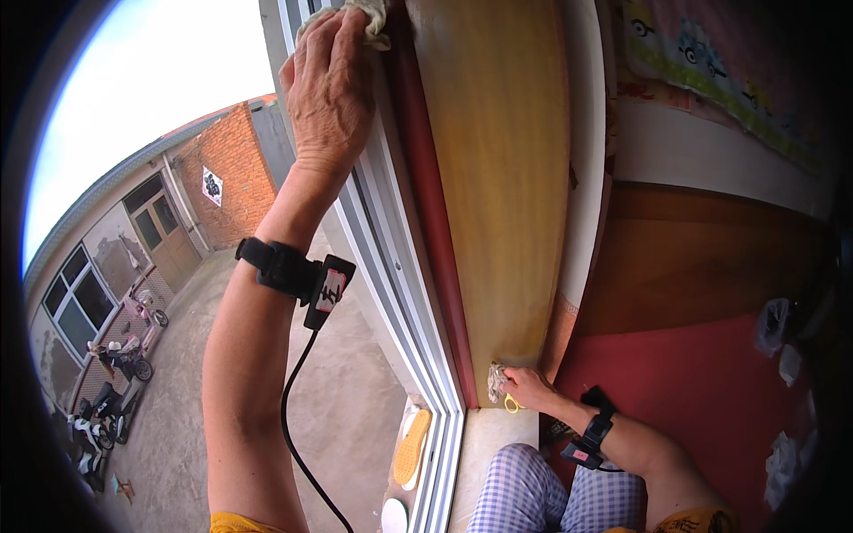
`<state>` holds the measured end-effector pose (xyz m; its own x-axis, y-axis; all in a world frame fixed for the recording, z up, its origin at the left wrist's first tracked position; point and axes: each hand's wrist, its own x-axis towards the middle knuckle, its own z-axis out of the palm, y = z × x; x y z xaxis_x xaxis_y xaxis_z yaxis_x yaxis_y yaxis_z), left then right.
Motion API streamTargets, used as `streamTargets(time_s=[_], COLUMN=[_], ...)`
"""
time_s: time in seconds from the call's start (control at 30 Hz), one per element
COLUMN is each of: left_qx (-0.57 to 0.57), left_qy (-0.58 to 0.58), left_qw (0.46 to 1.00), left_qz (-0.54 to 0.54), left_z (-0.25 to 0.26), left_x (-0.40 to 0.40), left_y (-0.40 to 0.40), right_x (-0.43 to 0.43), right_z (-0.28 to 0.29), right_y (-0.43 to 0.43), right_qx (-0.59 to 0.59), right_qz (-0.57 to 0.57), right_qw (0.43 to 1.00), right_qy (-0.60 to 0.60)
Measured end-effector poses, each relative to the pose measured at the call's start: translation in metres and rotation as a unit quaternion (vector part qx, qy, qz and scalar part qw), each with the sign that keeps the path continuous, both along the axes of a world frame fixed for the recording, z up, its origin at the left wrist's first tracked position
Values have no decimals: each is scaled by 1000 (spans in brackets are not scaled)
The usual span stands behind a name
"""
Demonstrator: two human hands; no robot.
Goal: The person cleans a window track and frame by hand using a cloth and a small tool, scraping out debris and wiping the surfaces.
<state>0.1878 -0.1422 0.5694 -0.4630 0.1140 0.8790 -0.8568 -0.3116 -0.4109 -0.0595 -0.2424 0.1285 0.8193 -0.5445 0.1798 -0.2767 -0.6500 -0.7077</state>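
My left hand (333, 93) reaches up high and grips a pale cloth (374, 16), pressing it at the upper part of the white window frame (400, 260). The fingers hide part of that cloth. Low on the right, my right hand (530, 388) holds a crumpled pale rag (496, 382) near the bottom end of the wood-grain reveal panel (496, 200). Just below the right hand shows a yellow handle loop (512, 404), seemingly of scissors. A dark red strip (426, 173) runs between the frame and the panel.
Black straps with small devices sit on both forearms; a cable (286, 406) hangs from the left one. My knees (516, 490) rest by the pale sill (493, 430). Outside lie insoles (412, 448) on a ledge, with scooters (120, 393) parked in a concrete yard (193, 360).
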Motion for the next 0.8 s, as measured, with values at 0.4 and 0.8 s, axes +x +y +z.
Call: streamTargets(time_s=[0.4,0.8], left_qx=[387,-4], left_qy=[-20,216], left_qw=[921,976], left_qz=[50,-23], left_z=[-143,98], left_x=[-25,148], left_y=[77,3], right_x=[-8,-8], right_z=[12,1], right_y=[10,2], right_qx=[-1,-18], right_qz=[-2,-40], right_qw=[1000,999], right_qy=[27,-18])
